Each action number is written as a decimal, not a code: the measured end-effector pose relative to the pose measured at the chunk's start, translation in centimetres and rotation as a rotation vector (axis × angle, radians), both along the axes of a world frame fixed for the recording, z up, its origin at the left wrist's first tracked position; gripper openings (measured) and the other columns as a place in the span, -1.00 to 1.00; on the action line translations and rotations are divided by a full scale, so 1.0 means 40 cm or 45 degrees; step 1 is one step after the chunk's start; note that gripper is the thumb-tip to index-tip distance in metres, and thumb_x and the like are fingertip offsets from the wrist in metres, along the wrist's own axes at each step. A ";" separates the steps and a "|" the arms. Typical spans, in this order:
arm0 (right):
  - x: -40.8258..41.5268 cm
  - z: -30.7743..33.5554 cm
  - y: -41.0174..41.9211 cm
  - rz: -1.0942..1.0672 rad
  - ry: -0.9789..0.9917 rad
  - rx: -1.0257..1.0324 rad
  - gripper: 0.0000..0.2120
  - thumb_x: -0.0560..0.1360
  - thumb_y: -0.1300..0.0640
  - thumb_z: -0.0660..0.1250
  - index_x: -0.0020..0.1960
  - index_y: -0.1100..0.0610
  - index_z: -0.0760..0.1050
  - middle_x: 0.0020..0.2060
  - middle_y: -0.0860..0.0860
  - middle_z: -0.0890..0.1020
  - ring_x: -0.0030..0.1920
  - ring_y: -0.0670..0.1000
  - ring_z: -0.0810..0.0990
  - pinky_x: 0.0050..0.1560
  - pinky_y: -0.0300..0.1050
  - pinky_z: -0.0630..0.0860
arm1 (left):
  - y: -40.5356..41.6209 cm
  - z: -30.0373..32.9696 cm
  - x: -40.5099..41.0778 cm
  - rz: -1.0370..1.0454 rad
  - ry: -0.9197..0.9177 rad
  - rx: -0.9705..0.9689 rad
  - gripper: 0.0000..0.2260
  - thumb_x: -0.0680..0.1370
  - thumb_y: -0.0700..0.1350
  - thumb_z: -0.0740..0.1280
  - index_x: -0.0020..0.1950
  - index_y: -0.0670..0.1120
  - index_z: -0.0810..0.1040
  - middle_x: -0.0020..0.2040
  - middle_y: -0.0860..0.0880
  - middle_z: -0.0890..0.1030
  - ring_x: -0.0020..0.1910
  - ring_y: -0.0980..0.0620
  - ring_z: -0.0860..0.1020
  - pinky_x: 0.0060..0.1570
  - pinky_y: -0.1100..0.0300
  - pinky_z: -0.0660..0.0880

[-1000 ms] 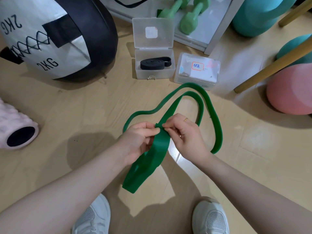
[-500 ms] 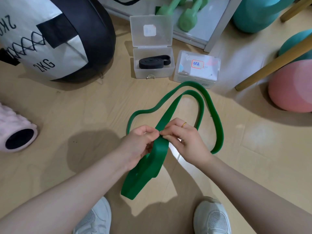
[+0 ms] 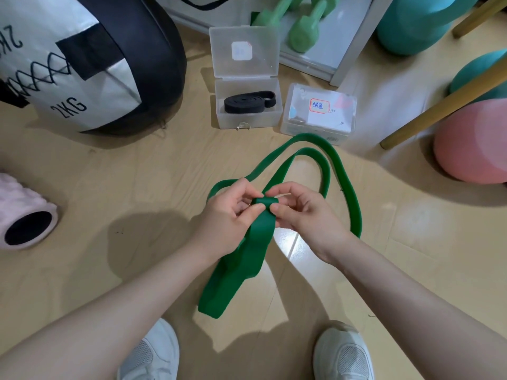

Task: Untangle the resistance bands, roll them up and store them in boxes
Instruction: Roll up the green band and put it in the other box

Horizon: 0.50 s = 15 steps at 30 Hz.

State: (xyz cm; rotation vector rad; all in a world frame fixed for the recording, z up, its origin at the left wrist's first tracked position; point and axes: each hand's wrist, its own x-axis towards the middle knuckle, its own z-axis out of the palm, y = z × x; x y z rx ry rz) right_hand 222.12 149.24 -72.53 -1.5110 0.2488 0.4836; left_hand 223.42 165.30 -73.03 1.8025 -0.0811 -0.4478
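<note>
A long green resistance band (image 3: 340, 171) loops over the wooden floor in front of me. My left hand (image 3: 227, 215) and my right hand (image 3: 304, 212) both pinch a small folded turn of the band between thumbs and fingers, held above the floor. A flat doubled length of the band hangs down from my hands toward my shoes. Behind it stands an open clear box (image 3: 248, 117) holding a rolled black band (image 3: 248, 101). To its right lies a closed clear box (image 3: 318, 113) with a red-framed label.
A black and white 2KG medicine ball (image 3: 82, 58) sits far left, a pink foam roller (image 3: 24, 215) at the left edge. Green dumbbells (image 3: 304, 26) lie on a white shelf behind. Pink (image 3: 472, 144) and teal balls and a wooden leg (image 3: 439, 105) crowd the right.
The band's end has been folded over into a first small turn between my fingers. Both hands shifted slightly upward in view.
</note>
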 end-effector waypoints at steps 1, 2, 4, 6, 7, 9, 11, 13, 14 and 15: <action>-0.002 0.001 0.003 0.002 -0.035 -0.041 -0.82 0.51 0.36 0.25 -0.06 0.12 0.52 -0.26 0.09 0.56 -0.20 0.09 0.56 0.02 0.12 0.56 | 0.001 -0.001 -0.002 0.005 0.012 -0.004 -0.71 0.50 -0.25 0.32 -0.21 0.17 0.49 -0.22 0.07 0.60 -0.16 0.07 0.61 -0.04 0.03 0.56; -0.004 0.003 0.007 -0.009 -0.065 -0.062 -0.82 0.51 0.37 0.25 -0.08 0.12 0.52 -0.24 0.11 0.54 -0.21 0.10 0.57 0.01 0.15 0.56 | 0.001 -0.001 -0.003 0.013 0.024 -0.017 -0.72 0.50 -0.26 0.32 -0.20 0.15 0.49 -0.22 0.06 0.61 -0.16 0.06 0.62 -0.05 0.03 0.57; -0.008 0.005 0.015 -0.046 -0.115 -0.095 -0.80 0.50 0.39 0.26 -0.12 0.11 0.52 -0.23 0.11 0.50 -0.23 0.09 0.58 -0.01 0.23 0.57 | 0.000 0.007 -0.002 0.030 0.072 -0.060 -0.72 0.50 -0.29 0.32 -0.20 0.11 0.49 -0.24 0.08 0.62 -0.17 0.10 0.62 -0.06 0.10 0.57; -0.014 0.000 0.017 -0.068 -0.146 -0.138 -0.78 0.49 0.39 0.27 -0.14 0.09 0.52 -0.22 0.11 0.49 -0.26 0.05 0.59 -0.04 0.27 0.55 | 0.000 0.011 0.004 0.038 0.187 -0.099 -0.79 0.50 -0.29 0.32 -0.13 0.05 0.49 -0.21 0.06 0.62 -0.19 0.10 0.62 -0.08 0.13 0.56; -0.017 -0.003 0.015 -0.068 -0.162 -0.164 -0.78 0.48 0.39 0.28 -0.15 0.07 0.52 -0.20 0.13 0.51 -0.27 0.04 0.60 -0.05 0.28 0.55 | 0.002 0.013 0.010 0.032 0.269 -0.090 -0.83 0.50 -0.26 0.33 -0.08 0.02 0.49 -0.18 0.03 0.62 -0.20 0.07 0.62 -0.10 0.12 0.55; -0.026 -0.012 0.009 -0.038 -0.215 -0.208 -0.76 0.48 0.35 0.30 -0.16 0.01 0.52 -0.18 0.18 0.58 -0.23 0.09 0.63 -0.05 0.27 0.55 | 0.009 0.015 0.020 -0.019 0.474 -0.045 -0.85 0.51 -0.18 0.35 0.02 -0.01 0.46 -0.19 -0.02 0.64 -0.28 0.02 0.57 -0.18 0.12 0.50; -0.037 -0.023 0.005 0.002 -0.284 -0.278 -0.74 0.44 0.24 0.31 -0.19 -0.15 0.53 -0.19 0.11 0.64 -0.17 0.14 0.65 -0.04 0.24 0.56 | 0.012 0.023 0.024 -0.070 0.630 -0.053 -0.90 0.52 -0.17 0.34 -0.01 -0.05 0.46 -0.39 0.00 0.54 -0.37 0.03 0.45 -0.24 0.16 0.45; -0.044 -0.036 0.006 0.004 -0.356 -0.377 -0.76 0.41 0.16 0.30 -0.20 -0.21 0.52 -0.20 -0.02 0.64 -0.14 0.08 0.63 -0.04 0.17 0.57 | 0.007 0.033 0.024 -0.043 0.669 -0.100 -0.93 0.53 -0.23 0.31 -0.11 -0.08 0.47 -0.51 0.01 0.35 -0.45 0.06 0.36 -0.37 0.27 0.44; -0.045 -0.041 0.007 -0.009 -0.397 -0.420 -0.78 0.41 0.16 0.30 -0.19 -0.19 0.52 -0.21 -0.06 0.63 -0.13 0.04 0.62 -0.04 0.14 0.57 | 0.004 0.035 0.022 -0.009 0.676 -0.124 -0.92 0.53 -0.25 0.30 -0.13 -0.09 0.47 -0.54 0.03 0.32 -0.51 0.10 0.34 -0.43 0.31 0.42; -0.045 -0.044 0.010 -0.023 -0.436 -0.449 -0.80 0.41 0.17 0.30 -0.16 -0.14 0.53 -0.21 -0.06 0.62 -0.13 0.01 0.61 -0.05 0.11 0.57 | 0.003 0.038 0.020 0.016 0.682 -0.149 -0.92 0.53 -0.26 0.30 -0.13 -0.11 0.48 -0.57 0.05 0.30 -0.55 0.13 0.33 -0.47 0.34 0.41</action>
